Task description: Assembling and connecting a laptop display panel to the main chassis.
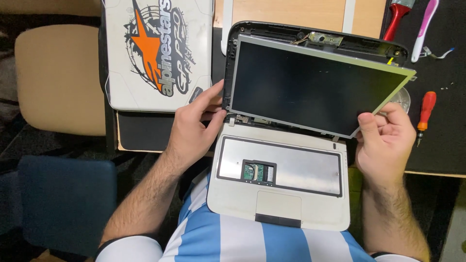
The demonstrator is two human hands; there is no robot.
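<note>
Both hands are closed on parts of a small opened laptop. The left hand (194,127) pinches the lower left corner of the black lid shell (228,63), thumb near the hinge, while the right hand (386,136) grips the lower right corner of the display panel (310,87) between thumb and fingers. That panel sits tilted out of the lid shell, its right side lifted clear and its left edge close to the frame.

It looks like a thin, flat, stiff sheet with a dark glossy face and a narrow metal edge frame, probably light but brittle; it seems best held by the metal edges and corners, never pressed on the face, and not twisted. A thin cable at the top may tether it.

Below, the laptop base (279,194) rests partly on the person's lap, pale plastic with a bare metal tray where keys would sit and a small green board showing through an opening.

On the dark bench (446,140) lie an orange-handled screwdriver (425,112), a red-handled brush (397,19) and a pink-and-white toothbrush (425,26). A white hard case (158,48) with an orange star graphic lies to the left.
</note>
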